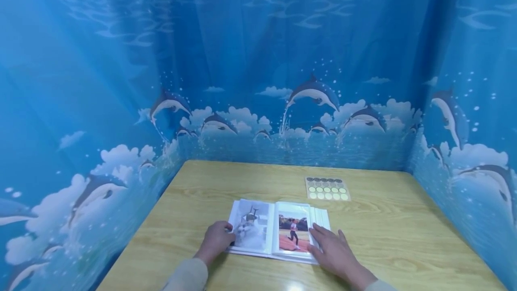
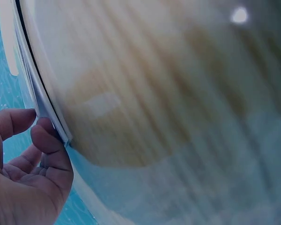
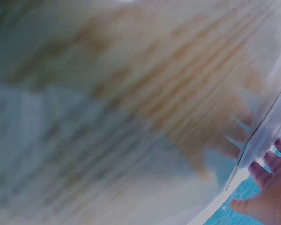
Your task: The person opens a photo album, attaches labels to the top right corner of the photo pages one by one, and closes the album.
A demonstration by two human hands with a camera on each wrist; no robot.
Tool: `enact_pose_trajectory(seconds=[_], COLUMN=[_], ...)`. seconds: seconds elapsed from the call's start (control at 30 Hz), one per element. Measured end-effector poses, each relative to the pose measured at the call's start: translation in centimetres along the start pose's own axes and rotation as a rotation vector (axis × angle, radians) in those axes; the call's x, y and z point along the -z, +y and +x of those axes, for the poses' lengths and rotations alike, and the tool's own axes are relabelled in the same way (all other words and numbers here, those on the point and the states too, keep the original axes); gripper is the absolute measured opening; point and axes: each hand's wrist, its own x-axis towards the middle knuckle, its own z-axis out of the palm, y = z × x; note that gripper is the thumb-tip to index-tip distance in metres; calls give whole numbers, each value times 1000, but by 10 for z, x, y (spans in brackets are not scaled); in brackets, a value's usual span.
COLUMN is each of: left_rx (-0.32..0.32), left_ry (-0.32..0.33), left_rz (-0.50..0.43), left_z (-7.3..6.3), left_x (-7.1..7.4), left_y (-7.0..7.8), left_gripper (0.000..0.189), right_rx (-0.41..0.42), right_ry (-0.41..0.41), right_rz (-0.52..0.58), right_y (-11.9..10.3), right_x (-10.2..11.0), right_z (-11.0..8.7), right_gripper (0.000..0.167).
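A photo album (image 1: pixel 272 228) lies spread on the wooden table. Its left page carries a greyish picture (image 1: pixel 251 226) with a dark helicopter-like shape, and its right page a photo of a person running (image 1: pixel 294 231) on a red track. At the album's left edge, my left hand (image 1: pixel 218 239) has curled fingers and grips the border; in the left wrist view the thumb and fingers (image 2: pixel 51 136) meet around that edge. My right hand (image 1: pixel 333 250) rests on the right edge with its fingers fairly straight; the right wrist view shows its fingertips (image 3: pixel 257 171) touching the page edges.
Beyond the album's right side lies a sheet of round stickers (image 1: pixel 328 188), with dark, tan and pale yellow-green rows. The wooden table (image 1: pixel 404 223) ends against blue curtains (image 1: pixel 250 57) printed with dolphins, at the back and both sides.
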Motion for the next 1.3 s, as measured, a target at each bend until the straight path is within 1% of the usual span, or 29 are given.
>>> enact_pose_trajectory(seconds=[0.07,0.23,0.37,0.43,0.5,0.57,0.67,0.77,0.93,1.07,1.3], left_rx=[-3,22,-1,-3,25,38,21,-22,-4,9,-29], left_ry=[-6,-29,-31,-37,-53,-64,-66,-63,-85,-109,-123], left_rz=[3,-4,22,34,35,32,28,38,46,43,40], left_z=[-1,-2,-4,-4,-4,-4,-4,-3,0,0,-2], left_x=[0,1,2,3,3,2,2,3,3,2,5], left_y=[1,2,2,3,5,6,6,4,4,5,5], left_gripper=[25,25,27,27,28,28,28,31,33,32,34], right_rx=[0,-3,0,2,3,3,-5,-14,-9,-4,-2], right_ry=[-1,-11,-18,-15,-10,-3,-2,-3,0,3,11], right_rz=[1,10,1,-4,-11,-13,-13,-6,-17,-23,-15], right_y=[0,-2,-2,-1,0,0,2,1,1,2,3], right_x=[1,3,3,3,3,3,2,2,4,6,6], right_z=[0,-1,-2,-2,-3,-3,-5,-6,-6,-8,-8], right_gripper=[54,54,54,55,54,55,55,55,55,55,53])
